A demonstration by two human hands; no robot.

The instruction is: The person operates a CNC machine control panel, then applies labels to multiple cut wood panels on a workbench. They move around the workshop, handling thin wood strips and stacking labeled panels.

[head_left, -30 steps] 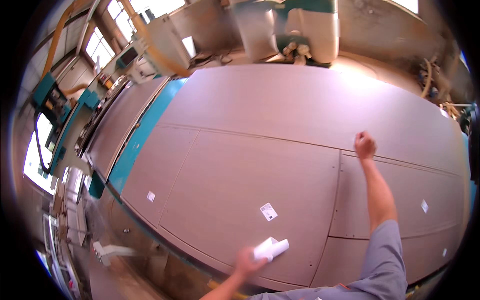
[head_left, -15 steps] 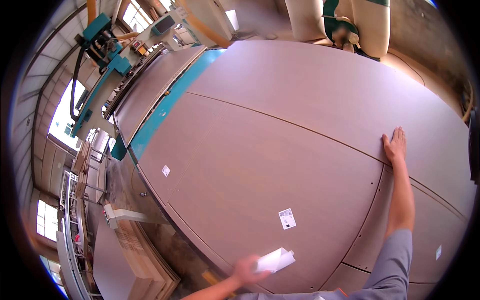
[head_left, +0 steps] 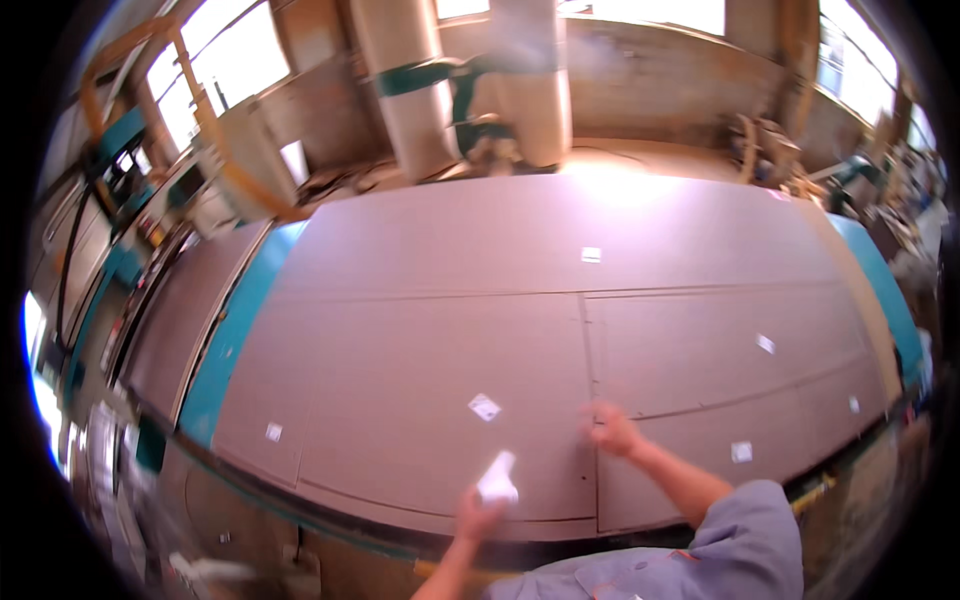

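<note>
A curled white sheet of paper (head_left: 499,480) is gripped in my left hand (head_left: 480,516), above the near part of a wide grey-brown board (head_left: 400,350). My right hand (head_left: 614,433) is over the board beside a vertical cut line. Motion smears its fingers, so their grip is unclear. Just beyond the paper, a white printed label (head_left: 485,407) lies on the panel. Cut lines divide the board into several panels, and more labels are on it, one label (head_left: 591,255) toward the far side and another label (head_left: 741,452) near right.
Teal machine bed strips (head_left: 243,330) border the board at left, with a similar teal strip (head_left: 880,290) at right. Another brown board (head_left: 195,310) lies farther left by the machine. Behind stand tall pale dust-collector bags (head_left: 530,100). Scrap pieces (head_left: 765,150) are piled at the back right.
My view has swung to the right, showing the board's right end. My right hand has left its flat position on the board and drawn nearer my body. My left hand keeps the paper.
</note>
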